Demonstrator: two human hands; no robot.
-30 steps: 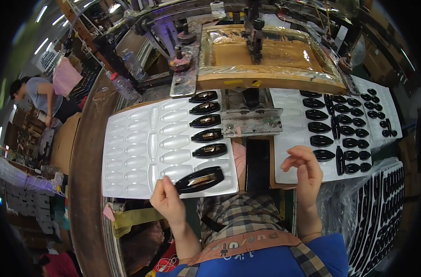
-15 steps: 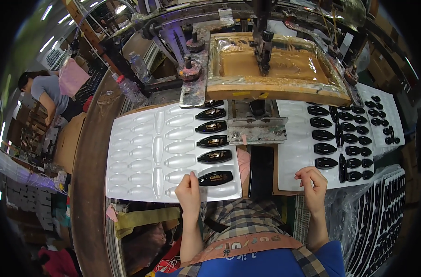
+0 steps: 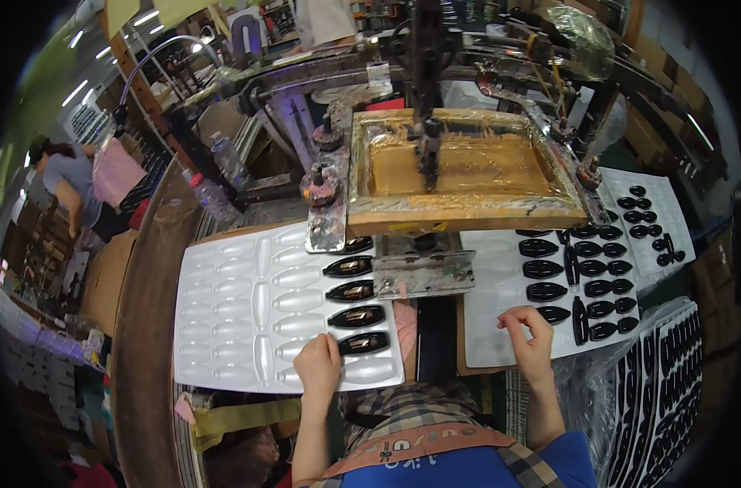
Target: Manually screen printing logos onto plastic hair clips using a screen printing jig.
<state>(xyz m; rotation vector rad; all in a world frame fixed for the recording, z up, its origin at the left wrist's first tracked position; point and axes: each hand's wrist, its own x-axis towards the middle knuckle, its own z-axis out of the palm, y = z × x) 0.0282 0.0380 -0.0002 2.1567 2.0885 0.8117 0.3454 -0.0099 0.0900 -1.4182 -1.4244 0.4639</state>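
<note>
My left hand (image 3: 317,366) is closed at the near edge of the left white moulded tray (image 3: 228,376). Its fingertips meet the narrow end of a glossy black bottle-shaped piece (image 3: 366,343) with gold print, the nearest in a column of similar printed pieces along the tray's right side. My right hand (image 3: 533,346) hovers over the near-left part of the right white tray (image 3: 486,346), fingers loosely bent and apart, holding nothing. Close by it lie unprinted black pieces (image 3: 547,291) in rows.
Ahead stands a screen-printing press with a wooden frame (image 3: 468,218) of gold ink and a squeegee (image 3: 429,154) above it. A metal fixture (image 3: 426,272) sits below, between the trays. Plastic bottles (image 3: 212,199) stand back left. A co-worker (image 3: 69,183) bends at the far left.
The view has tilted, so everything sits lower and further left. The nearest printed piece has settled into line with its column, my left hand still at its end.
</note>
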